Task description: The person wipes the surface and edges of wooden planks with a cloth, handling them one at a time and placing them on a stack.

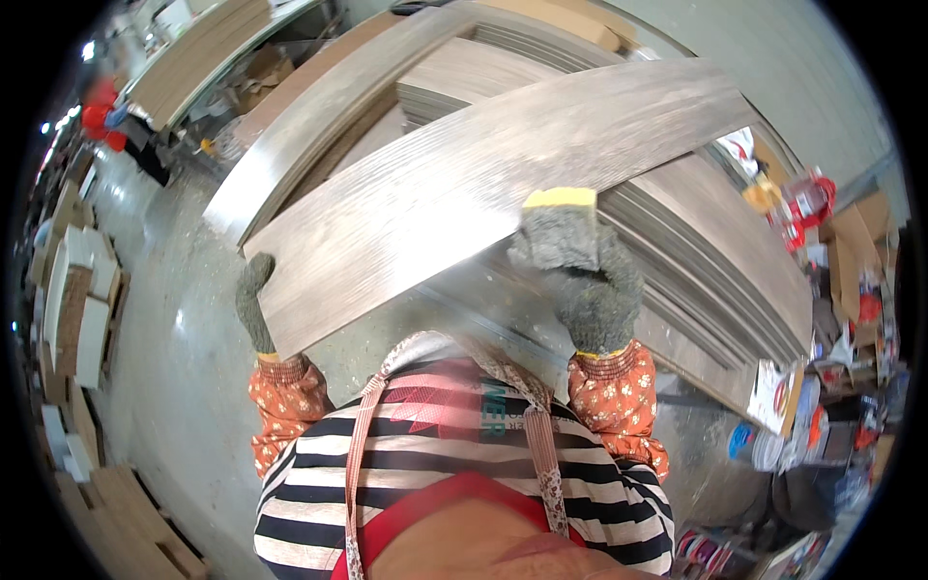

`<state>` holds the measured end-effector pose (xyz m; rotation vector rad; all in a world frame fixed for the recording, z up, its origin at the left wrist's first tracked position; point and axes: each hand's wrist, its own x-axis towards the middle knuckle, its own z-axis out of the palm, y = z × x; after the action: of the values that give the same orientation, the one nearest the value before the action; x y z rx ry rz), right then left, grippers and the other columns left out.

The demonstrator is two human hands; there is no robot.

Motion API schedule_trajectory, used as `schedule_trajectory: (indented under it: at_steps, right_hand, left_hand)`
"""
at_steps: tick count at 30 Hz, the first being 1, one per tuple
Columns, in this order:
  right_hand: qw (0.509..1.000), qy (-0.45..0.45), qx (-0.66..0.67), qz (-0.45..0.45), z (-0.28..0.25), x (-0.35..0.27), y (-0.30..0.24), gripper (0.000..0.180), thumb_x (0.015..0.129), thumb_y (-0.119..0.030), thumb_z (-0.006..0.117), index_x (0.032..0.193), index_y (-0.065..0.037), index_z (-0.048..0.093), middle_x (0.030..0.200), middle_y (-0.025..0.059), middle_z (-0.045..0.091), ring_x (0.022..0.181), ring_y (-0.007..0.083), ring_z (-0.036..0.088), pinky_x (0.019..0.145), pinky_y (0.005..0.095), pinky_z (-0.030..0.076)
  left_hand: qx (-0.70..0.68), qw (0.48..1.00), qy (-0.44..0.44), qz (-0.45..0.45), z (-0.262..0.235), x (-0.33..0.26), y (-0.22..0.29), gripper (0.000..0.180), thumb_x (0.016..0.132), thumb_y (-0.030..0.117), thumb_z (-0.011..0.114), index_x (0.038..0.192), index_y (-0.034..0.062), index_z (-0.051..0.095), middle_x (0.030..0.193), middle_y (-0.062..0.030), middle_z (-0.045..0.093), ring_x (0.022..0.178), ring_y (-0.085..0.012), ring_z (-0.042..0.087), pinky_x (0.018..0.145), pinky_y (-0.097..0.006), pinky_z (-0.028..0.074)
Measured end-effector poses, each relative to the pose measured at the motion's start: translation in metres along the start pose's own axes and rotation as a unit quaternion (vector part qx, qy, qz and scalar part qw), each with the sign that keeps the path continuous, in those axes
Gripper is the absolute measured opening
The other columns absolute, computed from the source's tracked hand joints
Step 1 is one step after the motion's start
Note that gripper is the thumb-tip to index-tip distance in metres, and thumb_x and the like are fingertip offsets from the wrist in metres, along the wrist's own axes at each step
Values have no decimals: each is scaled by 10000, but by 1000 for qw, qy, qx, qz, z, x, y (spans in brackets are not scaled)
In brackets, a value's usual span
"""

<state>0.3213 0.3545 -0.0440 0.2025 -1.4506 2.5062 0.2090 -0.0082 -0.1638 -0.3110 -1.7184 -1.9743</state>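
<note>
Long board (440,208): lying slantwise across the top in front of me, wood-grain face up, upper right end over the stacked boards (710,256), lower left end sticking out past them toward me. Left hand (254,302), grey glove: fingers are curling in on the board's left short end, having hold of it; the thumb isn't showing, so can't tell how tightly I'm pinching. Right hand (601,298), also gloved: fingers are bunching round a grey cloth wad (561,232) with a yellow edge, maybe a folded glove, and the wad is sitting at the board's near long edge. Can't tell how hard it's pressing, and the fingertips are mostly hidden.

Handling, my guess: stiff, flat panel, the bend probably just lens. Likely moderate weight but awkward, given the length, with the far end wanting to swing or tip if I'm lifting from one end only. Face is shining, so probably smooth and slippery under a glove. Not brittle overall; corners and edges could be chipping, the finish scuffing. Best hold: both long edges near mid-length, or one hand at each end, thumbs on top, fingers under, palms off the face.
</note>
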Motion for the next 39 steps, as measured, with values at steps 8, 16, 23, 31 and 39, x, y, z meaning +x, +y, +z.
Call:
schedule_trajectory:
  at_steps: [8,16,23,31,39]
  right_hand:
    - [920,-264,-257,-134,45,76,73,316,777,-61,689,1087,-20,637,1066,166,587,1008,293,570,879,341,484]
    - [942,-307,-135,5,70,115,161,277,854,-154,645,1084,-11,588,998,179,583,948,293,580,817,374,485]
    - [825,-289,357,328,53,150,196,430,922,-143,570,1299,14,436,1143,185,560,1002,233,593,872,307,482]
    - [942,-299,-151,-18,15,153,131,525,874,-153,630,1340,-12,434,1256,183,523,1109,293,563,892,365,511]
    - [993,-98,58,40,-5,125,49,601,716,-78,748,1267,-12,518,1265,154,543,1147,274,547,940,364,509]
  left_hand:
    - [340,912,170,153,-108,-77,14,566,744,248,764,1189,-38,562,1216,-170,580,1128,-286,560,1009,-420,428]
    - [110,942,314,-43,-133,-83,48,529,798,247,685,1218,-36,532,1220,-171,559,1089,-284,564,935,-417,480]
    - [-42,935,273,-224,-105,-33,28,458,788,201,653,1143,-76,569,1075,-167,622,965,-273,614,873,-377,501]
    - [-88,943,132,-293,-96,55,-11,519,839,273,642,1193,-87,526,1117,-179,613,979,-271,623,866,-367,509]
    - [151,968,111,-165,-84,100,-82,619,853,432,639,1207,-70,563,1154,-177,607,1015,-259,608,878,-342,462]
